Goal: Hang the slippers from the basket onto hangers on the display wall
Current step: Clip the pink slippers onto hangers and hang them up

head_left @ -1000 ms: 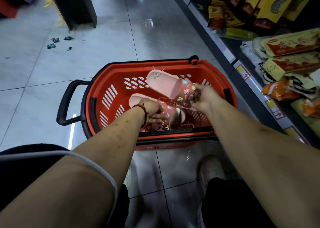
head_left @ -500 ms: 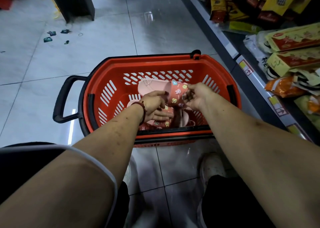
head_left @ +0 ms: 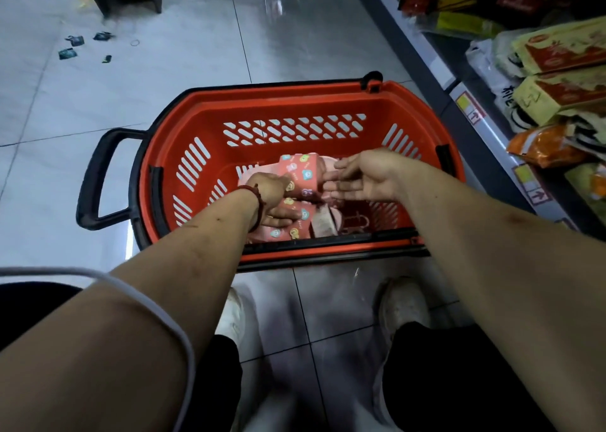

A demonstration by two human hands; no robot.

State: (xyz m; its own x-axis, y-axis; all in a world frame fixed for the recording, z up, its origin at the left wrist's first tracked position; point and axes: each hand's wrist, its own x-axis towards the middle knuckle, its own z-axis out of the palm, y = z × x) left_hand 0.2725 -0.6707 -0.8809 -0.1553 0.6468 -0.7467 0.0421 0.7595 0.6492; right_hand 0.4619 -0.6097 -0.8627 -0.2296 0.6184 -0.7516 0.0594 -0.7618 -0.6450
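A red plastic basket (head_left: pixel 203 110) with a black rim stands on the floor in front of me. Two pink slippers with small cartoon stickers lie in it: the upper slipper (head_left: pixel 303 174) rests across the lower slipper (head_left: pixel 296 228). My left hand (head_left: pixel 270 195), with a red cord at the wrist, reaches in and holds the upper slipper at its left end, its fingers lying between the two. My right hand (head_left: pixel 359 179) hovers just right of the upper slipper with straight, spread fingers and holds nothing. No hanger or display wall is in view.
A low shelf (head_left: pixel 472 110) with packaged goods runs along the right, close to the basket. The basket's black pull handle (head_left: pixel 95 185) sticks out to the left. Small scraps (head_left: pixel 73 46) lie on the tiled floor at the far left. My white shoes (head_left: pixel 405 307) stand below the basket.
The upper slipper has come down from above the basket onto the other slipper. My right hand has let go of it and opened. My left hand has stayed in the basket.
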